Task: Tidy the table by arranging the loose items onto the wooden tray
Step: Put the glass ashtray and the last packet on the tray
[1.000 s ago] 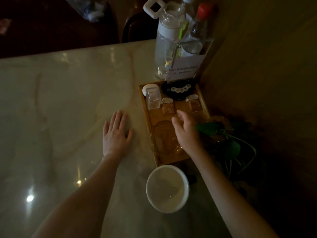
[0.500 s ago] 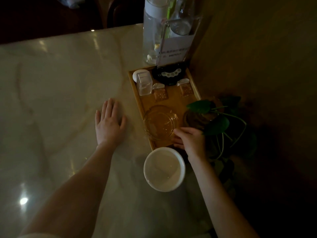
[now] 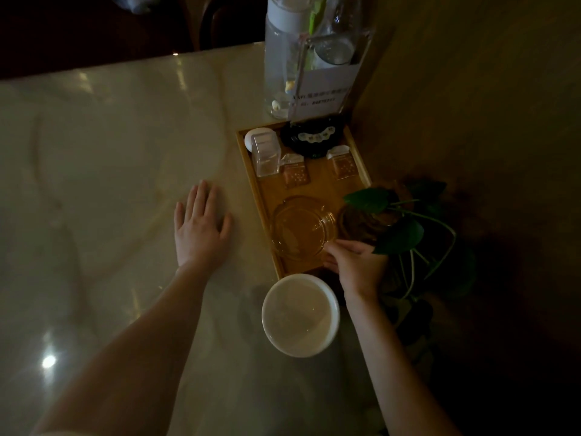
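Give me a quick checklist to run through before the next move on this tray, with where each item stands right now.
1. Left hand out of the way, flat on the table beside the wooden tray: ok.
2. Right hand holding something at the tray's near right corner: cannot tell, fingers curled, too dark.
3. Glass ashtray fully inside the tray: ok.
4. White bowl on the tray: not ok, it sits on the table at the near end.
5. Free tray space for the bowl: not ok, the ashtray fills the near half.
6. Plant leaves clear of the tray: not ok, one overhangs the right edge.
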Demonstrator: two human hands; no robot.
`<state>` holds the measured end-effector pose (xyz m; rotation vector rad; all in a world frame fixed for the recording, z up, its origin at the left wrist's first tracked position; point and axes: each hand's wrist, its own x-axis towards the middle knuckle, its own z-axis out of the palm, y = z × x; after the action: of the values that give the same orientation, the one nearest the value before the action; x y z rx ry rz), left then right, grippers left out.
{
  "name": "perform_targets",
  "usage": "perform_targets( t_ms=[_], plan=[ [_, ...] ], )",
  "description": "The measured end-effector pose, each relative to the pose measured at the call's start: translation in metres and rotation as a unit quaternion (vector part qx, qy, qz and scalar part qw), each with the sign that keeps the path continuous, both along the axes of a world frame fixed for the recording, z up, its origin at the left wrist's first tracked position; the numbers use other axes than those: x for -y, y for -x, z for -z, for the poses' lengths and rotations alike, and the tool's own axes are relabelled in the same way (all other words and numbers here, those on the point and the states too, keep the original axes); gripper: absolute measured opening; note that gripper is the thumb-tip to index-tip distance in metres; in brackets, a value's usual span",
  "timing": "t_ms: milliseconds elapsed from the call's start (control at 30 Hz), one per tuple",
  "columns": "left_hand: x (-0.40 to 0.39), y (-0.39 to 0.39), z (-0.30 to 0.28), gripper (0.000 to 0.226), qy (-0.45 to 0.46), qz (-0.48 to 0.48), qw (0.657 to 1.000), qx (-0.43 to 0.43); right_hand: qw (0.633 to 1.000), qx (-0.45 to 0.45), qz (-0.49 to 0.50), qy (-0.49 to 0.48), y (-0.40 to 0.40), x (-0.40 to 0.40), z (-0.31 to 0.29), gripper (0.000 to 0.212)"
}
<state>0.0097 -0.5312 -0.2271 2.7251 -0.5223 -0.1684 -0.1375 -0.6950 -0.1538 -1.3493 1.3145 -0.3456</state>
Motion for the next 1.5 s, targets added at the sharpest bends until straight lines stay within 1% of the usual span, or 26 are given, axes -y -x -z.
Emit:
perform_targets(
  t_ms=[100, 167, 333, 500, 533, 633, 733, 800, 900, 933, 1100, 1267, 1333, 1500],
  plan=[
    [0.0, 0.001, -0.001, 0.061, -0.003, 0.003, 1.0, 0.001, 1.0, 0.011, 0.001, 0.012, 0.002, 0.001, -0.001, 0.027],
    [0.001, 0.0, -0.001, 0.063, -0.001, 0.0, 1.0, 0.0, 1.0, 0.01, -0.004, 0.025, 0.002, 0.0, -0.001, 0.032],
    [0.001, 0.0, -0.001, 0.062, -0.001, 0.001, 1.0, 0.0, 0.999, 0.006, -0.008, 0.044, 0.002, 0.0, -0.002, 0.034],
    [0.002, 0.001, -0.003, 0.063, -0.001, -0.001, 1.0, 0.002, 0.999, -0.001, -0.004, 0.045, 0.003, 0.001, -0.005, 0.022],
    [0.001, 0.001, -0.003, 0.063, -0.003, 0.0, 1.0, 0.002, 0.999, -0.003, -0.006, 0.053, 0.003, 0.0, -0.006, 0.022],
    [0.001, 0.001, -0.003, 0.064, -0.004, 0.002, 1.0, 0.0, 0.997, -0.009, -0.009, 0.074, 0.003, -0.001, -0.008, 0.038],
    [0.001, 0.001, -0.002, 0.063, -0.003, 0.002, 1.0, 0.002, 0.997, -0.012, -0.025, 0.079, 0.003, 0.0, -0.009, 0.04],
    [0.0, 0.0, -0.001, 0.063, -0.003, 0.002, 1.0, 0.003, 0.995, -0.009, -0.032, 0.093, 0.004, -0.003, -0.01, 0.036],
    [0.001, 0.0, 0.0, 0.064, -0.003, 0.002, 1.0, 0.002, 0.993, -0.004, -0.018, 0.119, 0.006, -0.008, -0.007, 0.01],
    [0.001, 0.0, 0.0, 0.064, -0.004, 0.003, 1.0, 0.001, 0.991, -0.005, -0.018, 0.136, 0.007, -0.01, -0.006, 0.009],
    [0.001, -0.001, -0.001, 0.059, 0.0, 0.001, 1.0, 0.002, 0.964, -0.036, -0.104, 0.242, 0.003, -0.021, -0.006, 0.017],
    [0.001, -0.001, -0.001, 0.059, 0.005, -0.002, 1.0, -0.003, 0.924, -0.005, -0.184, 0.334, -0.026, -0.031, -0.008, 0.014],
    [0.001, -0.001, -0.002, 0.059, 0.004, -0.004, 1.0, -0.001, 0.915, -0.014, -0.223, 0.335, -0.04, -0.03, -0.011, 0.02],
    [0.001, 0.0, -0.001, 0.059, 0.002, -0.003, 1.0, 0.002, 0.884, -0.107, -0.338, 0.305, -0.081, -0.019, -0.009, 0.042]
  ],
)
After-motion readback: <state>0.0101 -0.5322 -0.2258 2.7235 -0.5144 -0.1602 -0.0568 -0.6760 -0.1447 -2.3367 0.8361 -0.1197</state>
